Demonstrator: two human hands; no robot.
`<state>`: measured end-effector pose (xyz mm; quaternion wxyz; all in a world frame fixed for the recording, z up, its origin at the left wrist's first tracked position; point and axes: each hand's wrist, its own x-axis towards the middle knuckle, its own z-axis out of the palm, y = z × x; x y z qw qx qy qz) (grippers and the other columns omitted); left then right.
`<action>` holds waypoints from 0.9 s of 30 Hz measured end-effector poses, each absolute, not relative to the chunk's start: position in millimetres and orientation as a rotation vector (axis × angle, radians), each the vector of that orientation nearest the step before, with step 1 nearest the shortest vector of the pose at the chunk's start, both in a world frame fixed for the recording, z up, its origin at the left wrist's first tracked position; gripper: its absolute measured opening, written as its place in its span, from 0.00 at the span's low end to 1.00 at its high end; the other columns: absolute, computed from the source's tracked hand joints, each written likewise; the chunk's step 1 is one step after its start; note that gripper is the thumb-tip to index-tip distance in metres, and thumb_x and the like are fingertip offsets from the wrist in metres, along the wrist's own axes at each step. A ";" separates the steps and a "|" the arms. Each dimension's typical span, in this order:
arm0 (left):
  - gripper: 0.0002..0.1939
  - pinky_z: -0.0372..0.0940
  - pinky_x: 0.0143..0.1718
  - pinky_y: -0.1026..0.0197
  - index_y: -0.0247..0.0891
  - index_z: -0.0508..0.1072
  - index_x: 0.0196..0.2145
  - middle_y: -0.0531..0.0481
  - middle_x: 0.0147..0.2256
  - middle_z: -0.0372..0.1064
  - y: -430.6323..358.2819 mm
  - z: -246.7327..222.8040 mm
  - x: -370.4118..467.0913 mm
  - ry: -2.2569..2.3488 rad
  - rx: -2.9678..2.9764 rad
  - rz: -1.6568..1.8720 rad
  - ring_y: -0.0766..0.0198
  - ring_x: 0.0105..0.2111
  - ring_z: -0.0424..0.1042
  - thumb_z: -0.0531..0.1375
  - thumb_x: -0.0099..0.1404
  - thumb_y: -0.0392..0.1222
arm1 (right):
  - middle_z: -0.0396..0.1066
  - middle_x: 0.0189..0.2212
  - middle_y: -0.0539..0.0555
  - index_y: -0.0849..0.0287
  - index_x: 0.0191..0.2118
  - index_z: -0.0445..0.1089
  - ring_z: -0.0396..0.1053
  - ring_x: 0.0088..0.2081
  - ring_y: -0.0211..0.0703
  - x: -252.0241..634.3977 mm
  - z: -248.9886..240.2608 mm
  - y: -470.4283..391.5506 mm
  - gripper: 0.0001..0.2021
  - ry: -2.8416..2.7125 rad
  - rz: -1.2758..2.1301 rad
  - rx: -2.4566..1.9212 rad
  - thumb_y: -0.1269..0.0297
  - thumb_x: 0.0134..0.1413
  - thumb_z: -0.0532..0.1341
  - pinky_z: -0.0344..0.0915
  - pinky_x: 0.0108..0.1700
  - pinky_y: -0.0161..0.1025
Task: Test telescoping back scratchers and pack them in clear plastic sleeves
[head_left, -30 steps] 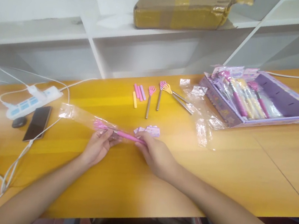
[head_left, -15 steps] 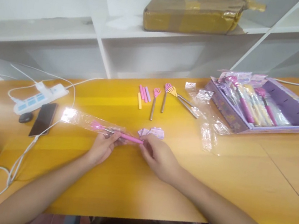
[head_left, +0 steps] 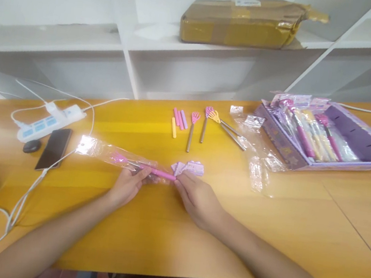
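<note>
From my remote seat I see a wooden desk point(head_left: 223, 256) bearing a purple box point(head_left: 283, 149). Clear wrappers point(head_left: 257, 175) lie just left of the box; farther left of it are metal-shafted claws point(head_left: 191, 134) and four coloured tubes point(head_left: 180, 119). Small printed cards point(head_left: 195, 168) also lie to its left. Well left of the box, I make out a power strip point(head_left: 46, 125), a dark phone point(head_left: 53, 149) and a small black object point(head_left: 32, 146).

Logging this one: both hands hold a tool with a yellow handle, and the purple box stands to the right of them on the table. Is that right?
Only the colour is wrong: the handle is pink, not yellow, as the head view shows. The rest stands.
</note>
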<state>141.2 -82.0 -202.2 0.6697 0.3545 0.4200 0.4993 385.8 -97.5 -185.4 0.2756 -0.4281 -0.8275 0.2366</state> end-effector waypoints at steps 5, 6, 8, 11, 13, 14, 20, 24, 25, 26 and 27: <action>0.17 0.78 0.44 0.56 0.34 0.83 0.39 0.44 0.35 0.82 -84.1 -203.1 139.8 0.933 0.857 1.068 0.60 0.34 0.82 0.76 0.61 0.50 | 0.72 0.38 0.55 0.57 0.40 0.72 0.69 0.38 0.41 386.0 -188.9 -93.2 0.16 -2.191 0.742 -1.105 0.60 0.79 0.51 0.63 0.40 0.39; 0.18 0.78 0.43 0.56 0.34 0.83 0.40 0.44 0.36 0.83 -84.4 -203.2 139.4 0.928 0.873 1.056 0.59 0.35 0.82 0.76 0.61 0.51 | 0.72 0.38 0.54 0.57 0.40 0.73 0.69 0.39 0.41 386.2 -190.3 -91.5 0.16 -2.164 0.794 -1.087 0.59 0.78 0.53 0.63 0.41 0.39; 0.18 0.78 0.43 0.56 0.35 0.83 0.41 0.43 0.38 0.83 -85.0 -203.3 138.5 0.916 0.915 1.021 0.58 0.36 0.82 0.75 0.62 0.52 | 0.72 0.36 0.53 0.57 0.39 0.75 0.70 0.38 0.40 386.5 -193.3 -88.3 0.15 -2.105 0.894 -1.077 0.57 0.76 0.57 0.63 0.41 0.38; 0.17 0.78 0.43 0.56 0.35 0.84 0.40 0.43 0.39 0.83 -86.1 -203.1 136.4 0.900 0.993 0.925 0.56 0.37 0.82 0.73 0.64 0.53 | 0.71 0.33 0.52 0.58 0.37 0.75 0.68 0.34 0.39 385.8 -196.7 -86.0 0.15 -2.028 1.010 -1.132 0.52 0.69 0.65 0.62 0.37 0.37; 0.17 0.77 0.43 0.55 0.35 0.84 0.41 0.43 0.39 0.83 -87.6 -202.5 134.5 0.901 1.049 0.840 0.55 0.37 0.82 0.74 0.63 0.52 | 0.71 0.32 0.51 0.58 0.37 0.74 0.67 0.32 0.38 384.6 -196.9 -86.5 0.15 -1.983 1.058 -1.165 0.50 0.66 0.68 0.61 0.36 0.36; 0.16 0.77 0.44 0.55 0.35 0.84 0.41 0.42 0.39 0.83 -88.5 -202.0 133.7 0.905 1.075 0.799 0.55 0.37 0.82 0.74 0.63 0.51 | 0.72 0.32 0.51 0.58 0.38 0.74 0.66 0.32 0.37 384.0 -196.3 -87.0 0.15 -1.963 1.073 -1.173 0.50 0.66 0.68 0.60 0.35 0.36; 0.13 0.75 0.48 0.55 0.38 0.86 0.42 0.42 0.42 0.83 -90.7 -198.0 131.6 0.990 1.241 0.670 0.53 0.43 0.82 0.72 0.65 0.50 | 0.71 0.30 0.50 0.59 0.36 0.74 0.65 0.31 0.36 384.0 -186.4 -89.7 0.13 -2.008 1.121 -1.101 0.56 0.71 0.62 0.59 0.35 0.35; 0.13 0.74 0.51 0.55 0.39 0.86 0.41 0.42 0.45 0.83 -87.6 -198.6 132.5 0.982 1.275 0.690 0.53 0.46 0.81 0.71 0.66 0.51 | 0.71 0.32 0.50 0.59 0.39 0.74 0.67 0.33 0.36 384.5 -182.1 -93.5 0.09 -2.082 1.125 -1.017 0.62 0.71 0.60 0.60 0.37 0.35; 0.13 0.75 0.50 0.55 0.39 0.86 0.41 0.42 0.45 0.83 -87.2 -198.7 132.8 0.974 1.276 0.691 0.53 0.45 0.81 0.71 0.66 0.51 | 0.70 0.32 0.50 0.59 0.38 0.73 0.66 0.32 0.36 383.9 -182.2 -94.7 0.07 -2.101 1.114 -0.996 0.65 0.69 0.61 0.60 0.37 0.35; 0.14 0.75 0.48 0.56 0.39 0.86 0.41 0.42 0.45 0.83 -87.0 -198.7 133.2 0.967 1.275 0.691 0.53 0.44 0.81 0.71 0.66 0.51 | 0.70 0.31 0.49 0.59 0.38 0.72 0.65 0.31 0.35 383.0 -182.7 -95.8 0.05 -2.117 1.097 -0.983 0.67 0.67 0.62 0.59 0.37 0.35; 0.14 0.75 0.47 0.56 0.39 0.85 0.42 0.42 0.44 0.82 -87.1 -198.4 133.6 0.961 1.275 0.690 0.54 0.43 0.81 0.71 0.66 0.51 | 0.69 0.30 0.48 0.59 0.36 0.71 0.64 0.31 0.35 382.0 -183.7 -96.7 0.05 -2.130 1.075 -0.977 0.68 0.66 0.62 0.59 0.36 0.34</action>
